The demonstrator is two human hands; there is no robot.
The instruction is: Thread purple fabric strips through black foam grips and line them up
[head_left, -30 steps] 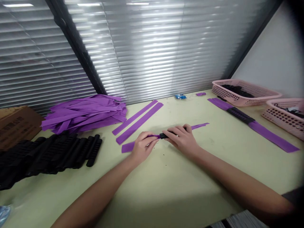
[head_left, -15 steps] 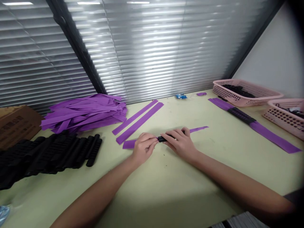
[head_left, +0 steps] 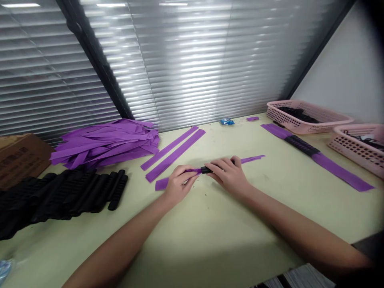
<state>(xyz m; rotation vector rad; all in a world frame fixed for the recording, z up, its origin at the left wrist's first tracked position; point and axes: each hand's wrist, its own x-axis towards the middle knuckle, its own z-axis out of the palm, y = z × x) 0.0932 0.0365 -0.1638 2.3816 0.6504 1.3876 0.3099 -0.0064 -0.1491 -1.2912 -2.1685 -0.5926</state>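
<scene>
My left hand (head_left: 179, 184) pinches a purple fabric strip (head_left: 162, 184) close to where it enters a black ribbed tube (head_left: 205, 170). Wrapped round that tube, my right hand (head_left: 228, 176) covers most of it. The strip's narrow end sticks out past my right fingers and lies toward the right. Just behind my left hand, two flat purple strips (head_left: 175, 156) rest on the table, side by side and slanting.
At left are a heap of purple strips (head_left: 105, 142), a pile of black tubes (head_left: 72, 194) and a cardboard box (head_left: 24, 160). Strips threaded through black tubes (head_left: 301, 145) lie at right, near two pink baskets (head_left: 312, 130). A blue packet (head_left: 227, 122) sits by the blinds.
My left hand has drawn slightly away from the tube, so more bunched purple strip shows between them. The strip's far end reaches slightly further right.
</scene>
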